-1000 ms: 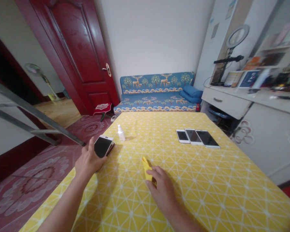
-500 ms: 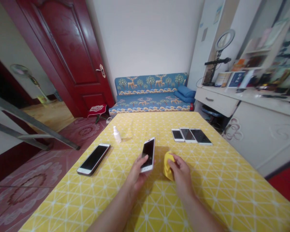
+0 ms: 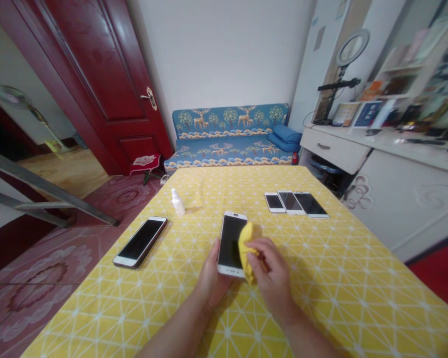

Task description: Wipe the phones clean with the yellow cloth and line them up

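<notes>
A white smartphone (image 3: 229, 243) with a dark screen lies face up in my left hand (image 3: 211, 278), which supports it from below and along its left edge. My right hand (image 3: 271, 271) pinches a folded yellow cloth (image 3: 247, 253) at the phone's right edge, covering part of that side. Whether the cloth presses on the glass, I cannot tell. To the left, a larger white-fronted phone (image 3: 142, 242) with a dark case or back lies on the table. Beyond it stands a small white spray bottle (image 3: 177, 203).
Three phones (image 3: 291, 203) lie side by side at the table's far right. A yellow patterned cloth covers the table (image 3: 321, 288). Behind it is a blue sofa (image 3: 224, 144); a white dresser (image 3: 336, 149) stands at right, and metal legs (image 3: 59, 199) at left.
My right hand has brought the yellow cloth left, to the phone's right side. The phone in my left hand has turned its screen more toward me. The view has shifted slightly.
</notes>
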{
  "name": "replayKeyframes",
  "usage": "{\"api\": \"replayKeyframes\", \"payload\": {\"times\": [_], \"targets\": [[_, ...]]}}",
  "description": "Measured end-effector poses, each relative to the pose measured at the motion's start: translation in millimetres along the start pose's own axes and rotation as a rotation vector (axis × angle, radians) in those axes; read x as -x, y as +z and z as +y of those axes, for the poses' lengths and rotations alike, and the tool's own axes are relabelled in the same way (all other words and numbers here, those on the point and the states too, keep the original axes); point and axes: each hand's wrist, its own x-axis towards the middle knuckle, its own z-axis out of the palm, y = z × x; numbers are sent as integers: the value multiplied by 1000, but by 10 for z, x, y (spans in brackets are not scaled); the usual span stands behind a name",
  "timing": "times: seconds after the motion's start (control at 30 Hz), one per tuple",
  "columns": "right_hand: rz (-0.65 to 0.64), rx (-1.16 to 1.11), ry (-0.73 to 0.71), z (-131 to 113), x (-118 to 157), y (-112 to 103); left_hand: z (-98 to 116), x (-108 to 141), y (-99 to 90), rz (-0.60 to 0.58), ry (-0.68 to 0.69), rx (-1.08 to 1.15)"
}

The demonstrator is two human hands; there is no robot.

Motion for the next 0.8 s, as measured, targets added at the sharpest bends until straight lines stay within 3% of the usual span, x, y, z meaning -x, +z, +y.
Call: {"api": "replayKeyframes", "payload": {"times": [0.1,0.17,0.4,0.6,0.7,0.8], "targets": [[-357,80,-263,-165,135,152,-1,51,-17,-7,-111,6],[-423,149,-322,-189,180,218,-10,74,-27,-16,-98,-12],[-87,286,-246,82,5,88,-152,95,58,114,93,-121],[212,371,-34,265,-192,-167,-190,143,97,-20,-90,-323],[270,371,43,293,-244,-216,-192,156,83,-98,-91,-367],[234,355,-17,227,-224,-161,-211,159,91,-97,-122,-340]]}}
